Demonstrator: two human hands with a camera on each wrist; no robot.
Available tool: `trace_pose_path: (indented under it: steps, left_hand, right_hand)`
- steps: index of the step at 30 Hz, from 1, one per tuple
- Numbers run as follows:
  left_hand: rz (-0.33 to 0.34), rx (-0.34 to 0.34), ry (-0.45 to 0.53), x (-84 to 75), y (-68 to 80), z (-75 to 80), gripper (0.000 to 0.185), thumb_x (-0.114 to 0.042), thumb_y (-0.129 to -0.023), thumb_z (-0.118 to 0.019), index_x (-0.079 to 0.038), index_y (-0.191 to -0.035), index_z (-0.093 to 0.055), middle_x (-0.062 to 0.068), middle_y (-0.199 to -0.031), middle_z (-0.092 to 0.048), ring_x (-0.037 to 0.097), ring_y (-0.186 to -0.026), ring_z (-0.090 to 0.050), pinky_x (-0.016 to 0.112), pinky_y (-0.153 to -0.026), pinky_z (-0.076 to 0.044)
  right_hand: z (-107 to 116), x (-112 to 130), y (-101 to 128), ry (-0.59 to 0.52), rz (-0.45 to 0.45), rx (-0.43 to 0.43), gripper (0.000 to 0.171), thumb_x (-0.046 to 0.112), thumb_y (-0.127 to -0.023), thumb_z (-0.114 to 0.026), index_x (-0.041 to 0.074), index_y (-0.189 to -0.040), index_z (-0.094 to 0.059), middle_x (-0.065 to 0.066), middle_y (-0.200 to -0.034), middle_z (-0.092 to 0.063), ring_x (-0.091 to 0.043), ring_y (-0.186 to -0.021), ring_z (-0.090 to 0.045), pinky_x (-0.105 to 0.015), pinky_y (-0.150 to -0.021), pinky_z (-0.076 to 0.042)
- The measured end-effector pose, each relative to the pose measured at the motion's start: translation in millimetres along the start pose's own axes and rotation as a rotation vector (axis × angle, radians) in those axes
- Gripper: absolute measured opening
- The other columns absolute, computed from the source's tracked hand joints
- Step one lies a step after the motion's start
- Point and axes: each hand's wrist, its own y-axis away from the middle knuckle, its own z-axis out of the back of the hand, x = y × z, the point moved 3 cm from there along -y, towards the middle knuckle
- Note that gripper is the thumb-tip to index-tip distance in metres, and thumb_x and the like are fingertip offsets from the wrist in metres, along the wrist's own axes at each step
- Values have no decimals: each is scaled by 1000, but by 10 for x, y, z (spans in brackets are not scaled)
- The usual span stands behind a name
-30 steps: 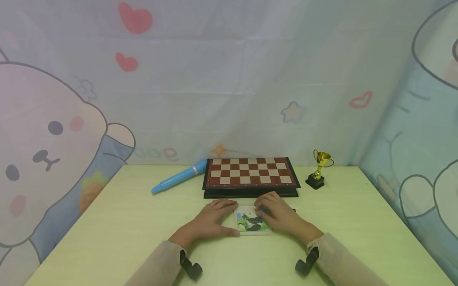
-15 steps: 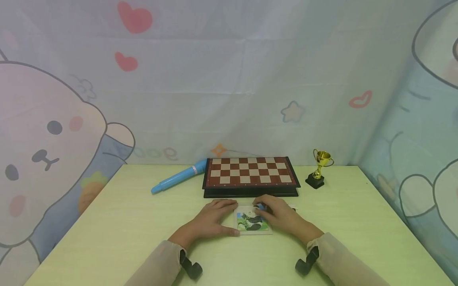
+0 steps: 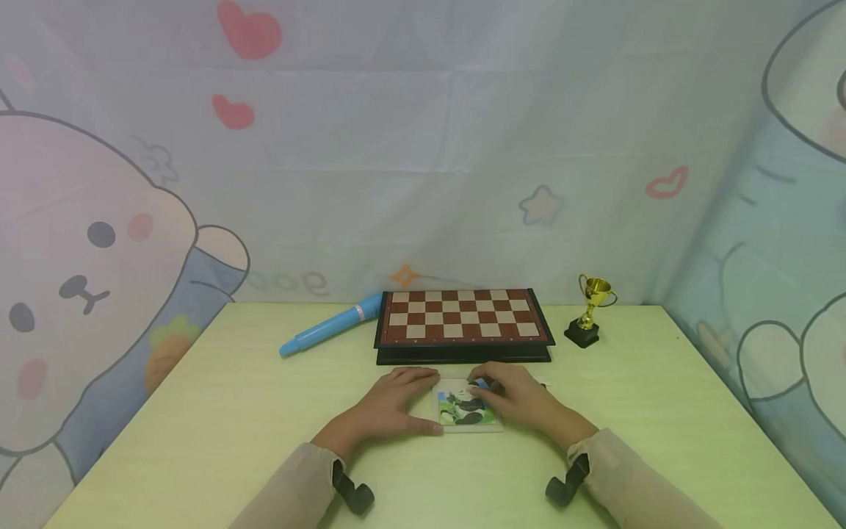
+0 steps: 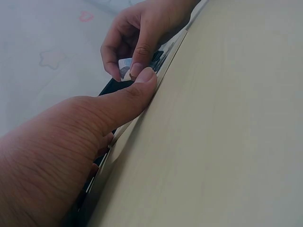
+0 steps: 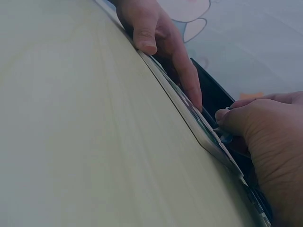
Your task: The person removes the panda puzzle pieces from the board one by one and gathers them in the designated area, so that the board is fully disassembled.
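A small picture puzzle tray with a black-and-white animal on green lies flat on the table near me. My left hand rests on its left side. The thumb presses the near edge and the fingers lie straight along the tray. My right hand hovers over the tray's far right part. Its fingertips pinch a small blue-and-white puzzle piece, seen as a pale piece in the left wrist view. The right hand hides much of the tray's right side.
A folded chessboard lies just behind the tray. A blue tube lies to the board's left and a small gold trophy stands to its right. Printed cloth hangs behind and beside the pale green table.
My right hand's fingertips have crept a little to the left with the piece, staying over the tray's far edge. The left hand has kept its place.
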Motion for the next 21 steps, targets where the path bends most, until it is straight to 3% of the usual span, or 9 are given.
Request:
trace_pose_path:
  steps: [7,12,21]
  left_hand:
    - [-3,3,-1,13,-6,-1,94,-78,-82,-60,-24,-156,-40,-7,-159,-36,23,-148,-27,54,-118,-24]
    - [5,8,-3,33,-2,-24,94,-78,-81,-60,-25,-156,-40,-8,-159,-36,21,-148,-27,53,-119,-22]
    - [17,24,13,24,8,-2,95,-79,-81,-59,-27,-157,-37,-8,-161,-33,22,-150,-22,54,-120,-19]
  right_hand:
    - [52,-38,22,19,-33,-42,17,22,-95,-72,19,-112,-69,14,-98,-65,-2,-79,-59,-26,-69,-54]
    - [150,-121,88,20,-139,-48,19,27,-97,-71,21,-115,-70,18,-95,-63,-4,-76,-56,-26,-67,-51]
    - [505,-447,349,26,-274,-97,18,28,-94,-74,20,-110,-72,11,-83,-61,-8,-71,-56,-27,-62,-48]
